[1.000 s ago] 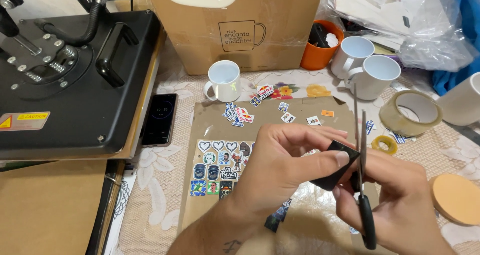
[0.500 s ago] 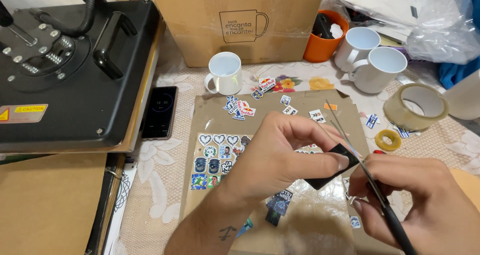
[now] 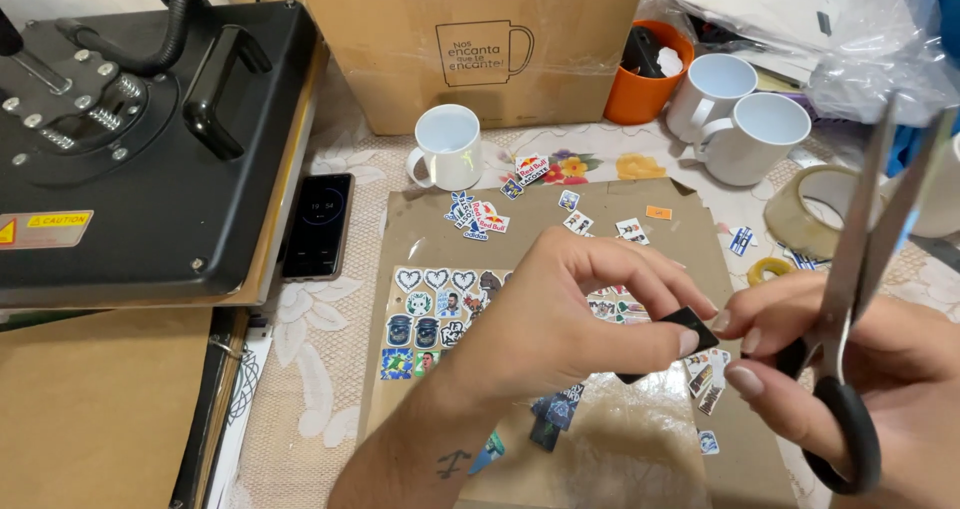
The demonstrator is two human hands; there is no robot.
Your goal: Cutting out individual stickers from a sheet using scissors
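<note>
My left hand (image 3: pixel 570 319) pinches a small black rectangular piece (image 3: pixel 672 337) between thumb and fingers, low in the middle of the view. My right hand (image 3: pixel 850 369) is just to its right, gripping black-handled scissors (image 3: pixel 862 269) whose blades point up and are slightly apart. A finger of the right hand nearly touches the black piece. Under both hands lies a brown cardboard sheet (image 3: pixel 420 219) with a sheet of small printed stickers (image 3: pixel 435 314) and several loose cut stickers (image 3: pixel 480 214).
A black heat press (image 3: pixel 140 139) fills the left, with a phone (image 3: pixel 318 224) beside it. Behind are a cardboard box (image 3: pixel 470 49), a white mug (image 3: pixel 448 147), two more white mugs (image 3: pixel 740 114), an orange cup (image 3: pixel 640 89), tape rolls (image 3: pixel 815 209) and plastic wrap (image 3: pixel 800 19).
The scissors swung from pointing down, blades near the black piece, to pointing up at the right. My left hand kept its hold on the black piece. The view moved closer.
</note>
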